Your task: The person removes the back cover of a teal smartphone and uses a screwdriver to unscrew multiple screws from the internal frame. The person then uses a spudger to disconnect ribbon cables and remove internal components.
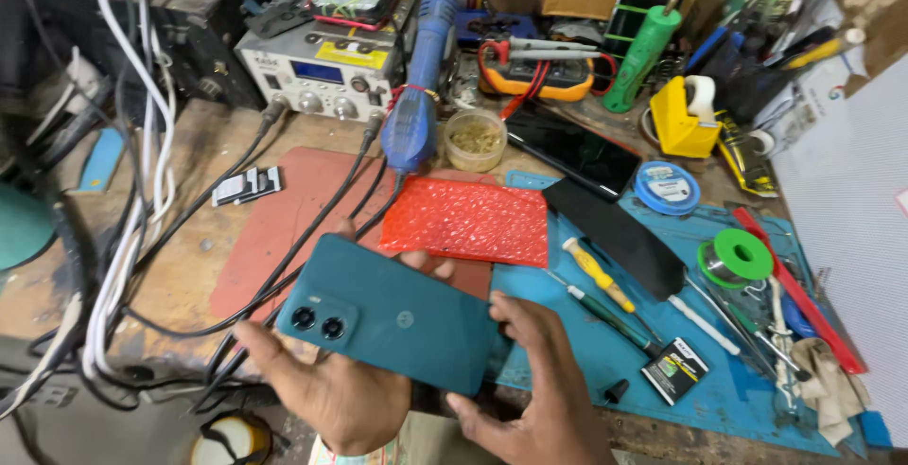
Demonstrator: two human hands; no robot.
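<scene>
A dark teal smartphone (pixel 397 314) is held back side up, its two camera lenses at the left end. My left hand (pixel 326 389) cradles it from below, fingertips showing over its far edge. My right hand (pixel 544 385) grips the phone's right end with thumb and fingers. Both hands hover over the near edge of a cluttered workbench.
A red bubble-wrap pouch (pixel 468 221) lies just beyond the phone on a reddish mat (pixel 284 200). On the blue mat (pixel 719 380) are screwdrivers (pixel 598 274), a black sleeve (pixel 615 230), solder spools (pixel 738 257) and a second phone (pixel 572 151). Cables (pixel 123 238) hang left; a soldering station (pixel 317 72) stands behind.
</scene>
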